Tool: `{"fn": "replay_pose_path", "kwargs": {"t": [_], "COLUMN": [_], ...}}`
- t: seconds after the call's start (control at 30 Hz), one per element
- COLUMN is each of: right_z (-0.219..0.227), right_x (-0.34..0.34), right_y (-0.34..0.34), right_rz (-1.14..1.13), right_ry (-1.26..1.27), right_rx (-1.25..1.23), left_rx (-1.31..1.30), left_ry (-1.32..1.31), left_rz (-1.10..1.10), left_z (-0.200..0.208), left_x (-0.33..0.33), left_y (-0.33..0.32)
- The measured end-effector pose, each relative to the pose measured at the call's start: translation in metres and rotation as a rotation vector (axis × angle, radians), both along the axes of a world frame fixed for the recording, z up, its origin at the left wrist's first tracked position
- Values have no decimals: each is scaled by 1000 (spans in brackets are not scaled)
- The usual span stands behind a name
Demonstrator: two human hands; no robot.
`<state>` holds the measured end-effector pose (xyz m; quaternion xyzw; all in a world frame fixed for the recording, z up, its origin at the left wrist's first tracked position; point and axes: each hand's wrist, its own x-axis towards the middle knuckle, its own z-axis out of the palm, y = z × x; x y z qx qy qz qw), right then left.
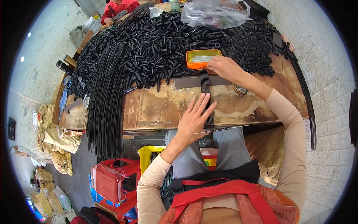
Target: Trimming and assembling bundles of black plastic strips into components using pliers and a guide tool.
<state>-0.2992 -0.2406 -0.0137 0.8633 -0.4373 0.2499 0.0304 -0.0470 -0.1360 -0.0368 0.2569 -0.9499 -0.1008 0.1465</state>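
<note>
My left hand point(194, 116) lies over a narrow row of thin black rods point(204, 83), its fingers stretched out and apart. The rods lie side by side on the wooden table, pointing away from me. At the far end of the row my right hand point(226, 68) is closed, fingertips together beside an orange tub point(196, 65); what they hold is too small to tell. Thin pale pieces point(201, 58) lie in the tub. A thin metal rod threaded with small dark pieces point(220, 129) runs crosswise by my left wrist, along the table's near edge.
A big heap of short black tubes point(160, 44) covers the table's far side. Long black rods point(106, 100) overhang the front edge at left; more point(306, 100) hang at right. A clear plastic bag point(216, 16) lies at the back. Another person in red point(125, 6) sits far left.
</note>
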Motion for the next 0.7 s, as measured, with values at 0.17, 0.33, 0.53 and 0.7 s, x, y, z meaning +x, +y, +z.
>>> {"fn": "replay_pose_path", "kwargs": {"t": [0.17, 0.33, 0.53, 0.7], "right_z": [7, -2, 9, 29], "right_x": [9, 9, -2, 5], "right_y": [-58, -87, -67, -17], "right_rz": [-184, -312, -316, -154], "right_ry": [30, 303, 60, -42], "right_rx": [31, 156, 143, -79], "left_rx": [-31, -35, 32, -80], "left_ry": [-4, 11, 78, 58], "left_rz": [-19, -21, -21, -22], "left_z": [-3, -4, 1, -10], "left_x": [-4, -4, -1, 5], "left_y": [0, 1, 4, 12]}}
